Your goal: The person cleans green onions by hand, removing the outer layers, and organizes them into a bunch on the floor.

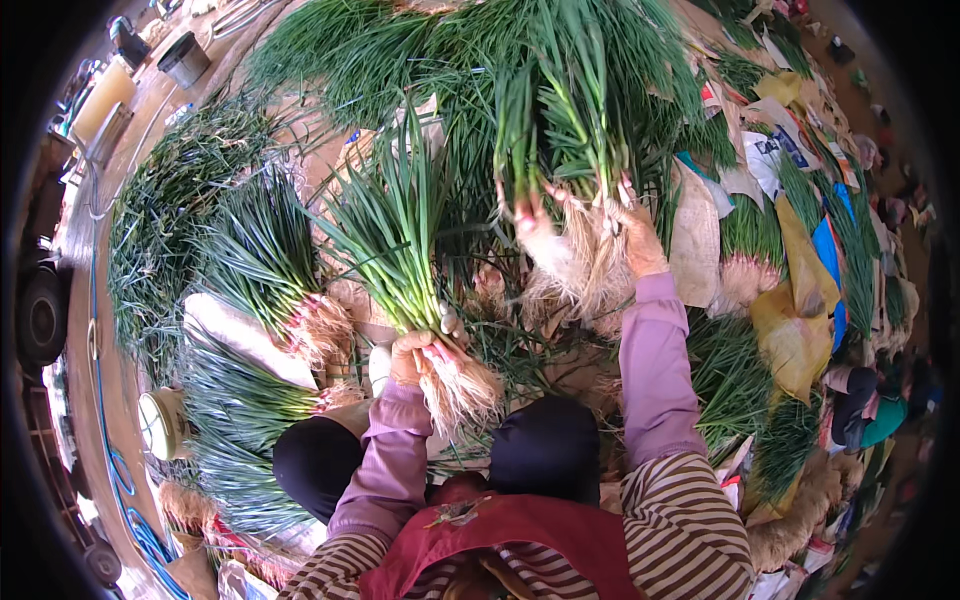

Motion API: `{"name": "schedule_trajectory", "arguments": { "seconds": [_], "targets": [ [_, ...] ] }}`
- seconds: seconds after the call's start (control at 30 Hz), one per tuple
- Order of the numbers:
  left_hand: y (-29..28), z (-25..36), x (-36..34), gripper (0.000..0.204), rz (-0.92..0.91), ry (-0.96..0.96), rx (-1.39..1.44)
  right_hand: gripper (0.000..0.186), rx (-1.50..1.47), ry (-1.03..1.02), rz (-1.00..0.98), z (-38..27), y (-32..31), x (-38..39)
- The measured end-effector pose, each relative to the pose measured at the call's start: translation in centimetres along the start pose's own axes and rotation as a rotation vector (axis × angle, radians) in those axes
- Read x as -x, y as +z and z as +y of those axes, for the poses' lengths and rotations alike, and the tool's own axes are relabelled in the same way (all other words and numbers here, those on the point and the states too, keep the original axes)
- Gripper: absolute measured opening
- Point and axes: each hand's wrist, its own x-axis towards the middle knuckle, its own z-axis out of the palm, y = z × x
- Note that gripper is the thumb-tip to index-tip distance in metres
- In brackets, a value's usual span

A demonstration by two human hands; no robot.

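My left hand [408, 358] is closed around the pink-white base of a bunch of green onions [405, 275]. The leaves of this bunch point away from me, and its pale roots hang toward my knees. Further out on the right, my right hand [638, 235] is closed at the root end of several green onion stalks [590, 130]. Long tangled roots trail below that hand, partly blurred. A second cluster of stalks [517, 160] is just left of it; whether my right hand holds that cluster too, I cannot tell.
Bundled green onions [265, 265] lie on my left, with another bundle [255, 400] nearer me. A big heap of green leaves [350, 60] spreads across the far side. Yellow sacking [795, 340] and more bundles lie right. A white bucket [165, 424] and blue hose [100, 380] are at left.
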Motion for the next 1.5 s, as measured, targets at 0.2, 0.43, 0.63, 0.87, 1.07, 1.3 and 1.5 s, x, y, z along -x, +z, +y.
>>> {"name": "schedule_trajectory", "arguments": {
  "seconds": [0.2,0.43,0.63,0.87,1.07,1.3,1.5],
  "targets": [
    [-0.2,1.2,1.1,0.044,0.016,0.101,0.000,0.039,-0.166,0.198,0.293,-0.5,-3.8,0.1],
    [1.0,0.5,0.9,0.041,0.083,0.101,-0.068,0.035,-0.104,0.093,0.351,3.3,-11.7,-1.2],
    [-3.3,0.2,0.5,0.042,0.103,-0.029,0.022,0.026,0.891,0.095,0.697,2.2,-6.9,2.6],
    [-4.7,-2.5,-0.8,0.034,0.203,-0.244,-0.013,0.039,1.413,0.176,0.241,3.5,0.8,3.8],
    [-4.2,-4.0,-1.3,0.042,0.156,-0.237,0.006,0.021,0.846,0.318,0.033,1.1,5.1,8.4],
    [-2.3,-5.0,-0.9,0.020,0.158,-0.269,-0.009,0.045,0.600,0.238,-0.716,5.6,7.7,15.5],
    [-4.6,-5.6,-1.1,0.022,0.196,-0.341,-0.036,0.022,0.547,0.084,-0.319,11.1,7.1,8.8]
  ]
}}
